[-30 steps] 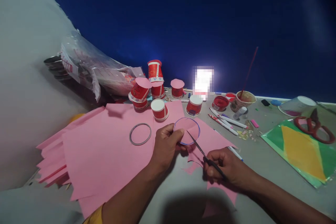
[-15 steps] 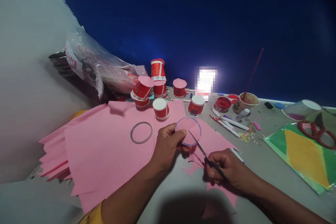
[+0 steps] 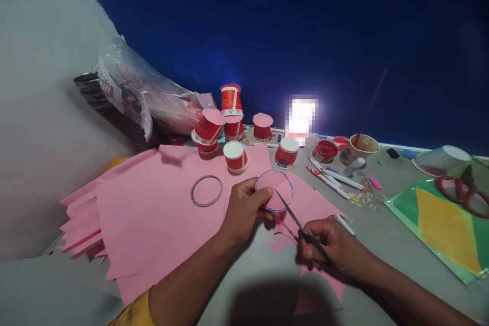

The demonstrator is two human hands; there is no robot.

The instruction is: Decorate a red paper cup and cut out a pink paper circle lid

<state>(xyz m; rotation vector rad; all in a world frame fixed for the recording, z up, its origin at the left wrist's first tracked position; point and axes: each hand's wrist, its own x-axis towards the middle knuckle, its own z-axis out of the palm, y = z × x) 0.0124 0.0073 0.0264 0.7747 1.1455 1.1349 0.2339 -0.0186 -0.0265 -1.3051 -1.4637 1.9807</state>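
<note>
Between thumb and fingers, my left hand (image 3: 246, 209) pinches a pink paper circle (image 3: 280, 188) edged with a blue line. My right hand (image 3: 328, 245) is wrapped round the dark handles of small scissors (image 3: 292, 214). Their blades point up and left, over the right part of the circle, and look nearly closed. Under and beside my hands are pink sheets (image 3: 153, 204) and a cut pink scrap (image 3: 319, 290). A grey ring (image 3: 206, 191) lies on the pink sheets to the left of my left hand.
Several red paper cups (image 3: 236, 157) stand behind my hands, some stacked, some with pink tops. Markers (image 3: 332, 178), a paint jar (image 3: 324, 151) and a paper cup with a stick (image 3: 359, 150) are at right. Farther right, red-handled scissors (image 3: 462, 194) rest on a green and yellow packet (image 3: 443, 229).
The view has shifted slightly. My hands, the paper circle and the scissors hold almost the same position as before.
</note>
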